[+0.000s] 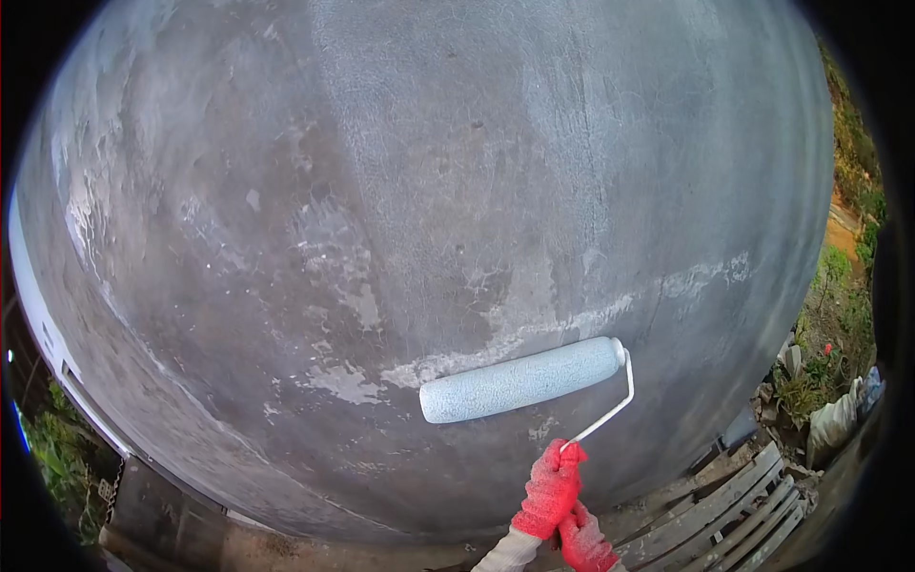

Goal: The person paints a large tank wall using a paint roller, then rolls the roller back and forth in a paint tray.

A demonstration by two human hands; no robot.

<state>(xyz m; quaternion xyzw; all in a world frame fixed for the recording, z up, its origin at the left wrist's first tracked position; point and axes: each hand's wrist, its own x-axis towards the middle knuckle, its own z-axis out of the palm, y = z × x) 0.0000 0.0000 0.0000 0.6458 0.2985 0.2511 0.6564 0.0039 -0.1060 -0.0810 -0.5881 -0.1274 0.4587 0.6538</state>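
Note:
A paint roller (522,379) with a long sleeve coated in pale, whitish-blue paint lies across the lower wall, its right end tilted slightly up. I cannot tell whether it touches the surface. From that right end a bent white wire frame (630,381) runs down to my hands. In a red glove, my left hand (553,488) is closed around the upper part of the handle. Just below and to the right, my right hand (585,541), also red-gloved, is closed lower on the handle. The grips hide most of the handle itself.
The grey wall (429,191) has paler streaks, flaking patches and a rough light band above the roller. Wooden slats (729,510) lie at lower right, near a whitish sack (839,427) and plants (805,391). More greenery (62,453) shows at lower left.

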